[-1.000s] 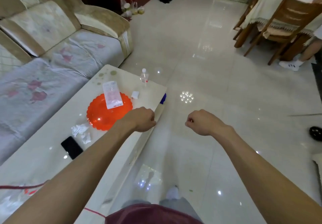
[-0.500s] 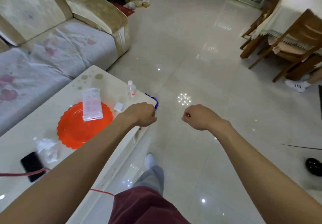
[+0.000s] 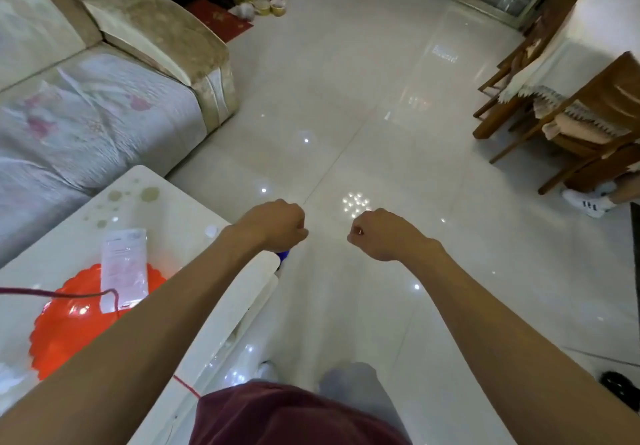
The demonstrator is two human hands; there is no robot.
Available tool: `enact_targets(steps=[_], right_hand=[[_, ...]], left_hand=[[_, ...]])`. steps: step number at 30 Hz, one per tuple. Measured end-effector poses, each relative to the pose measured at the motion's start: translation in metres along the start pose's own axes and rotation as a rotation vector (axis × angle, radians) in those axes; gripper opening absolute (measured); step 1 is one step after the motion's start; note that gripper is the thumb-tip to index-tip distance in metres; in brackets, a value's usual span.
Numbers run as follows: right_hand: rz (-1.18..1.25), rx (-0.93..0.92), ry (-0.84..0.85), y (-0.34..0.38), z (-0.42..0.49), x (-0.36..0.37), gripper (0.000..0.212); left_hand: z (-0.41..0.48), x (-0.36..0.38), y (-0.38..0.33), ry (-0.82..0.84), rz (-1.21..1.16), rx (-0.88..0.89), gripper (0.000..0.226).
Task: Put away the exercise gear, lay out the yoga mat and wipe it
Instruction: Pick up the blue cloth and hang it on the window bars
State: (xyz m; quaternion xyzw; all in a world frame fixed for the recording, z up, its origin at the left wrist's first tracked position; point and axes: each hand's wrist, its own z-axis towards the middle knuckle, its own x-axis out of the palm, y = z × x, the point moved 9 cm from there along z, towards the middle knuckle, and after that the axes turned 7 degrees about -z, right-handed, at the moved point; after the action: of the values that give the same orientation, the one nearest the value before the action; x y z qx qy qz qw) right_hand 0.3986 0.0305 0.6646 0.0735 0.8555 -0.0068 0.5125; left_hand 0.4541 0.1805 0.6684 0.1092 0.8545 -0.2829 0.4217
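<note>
No yoga mat shows in the head view. My left hand (image 3: pixel 277 225) is curled into a fist above the far corner of the white coffee table (image 3: pixel 180 209), and nothing shows in it. A small blue thing (image 3: pixel 283 256) peeks out just below that fist at the table corner; I cannot tell what it is. To its right, my right hand (image 3: pixel 377 233) hangs over the bare floor as a fist that holds nothing I can make out. A thin red cord (image 3: pixel 52 293) runs across the table at the left.
On the table lie an orange scalloped plate (image 3: pixel 65 327) and a clear packet (image 3: pixel 124 268). A sofa (image 3: pixel 104 115) stands at the left, wooden chairs (image 3: pixel 588 122) and a person's white shoe (image 3: pixel 585 202) at the right. A black object (image 3: pixel 620 387) sits at the lower right. Glossy tiled floor (image 3: pixel 363 98) stretches ahead.
I have walked forward along the table; it and the plate slid toward the lower left. Both fists kept their pose, and the left one now covers the table's far corner.
</note>
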Motion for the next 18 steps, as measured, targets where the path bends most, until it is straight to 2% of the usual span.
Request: enact_targets(steps=[10, 18], right_hand=[[-0.16, -0.273, 0.04, -0.038, 0.133, -0.068, 0.031], [-0.281, -0.497, 0.063, -0.023, 0.201, -0.116, 0.03]], left_hand=[[0.093, -0.053, 0.017, -0.141, -0.124, -0.288, 0.033], [0.123, -0.08, 0.025, -0.27, -0.326, -0.431, 0.03]])
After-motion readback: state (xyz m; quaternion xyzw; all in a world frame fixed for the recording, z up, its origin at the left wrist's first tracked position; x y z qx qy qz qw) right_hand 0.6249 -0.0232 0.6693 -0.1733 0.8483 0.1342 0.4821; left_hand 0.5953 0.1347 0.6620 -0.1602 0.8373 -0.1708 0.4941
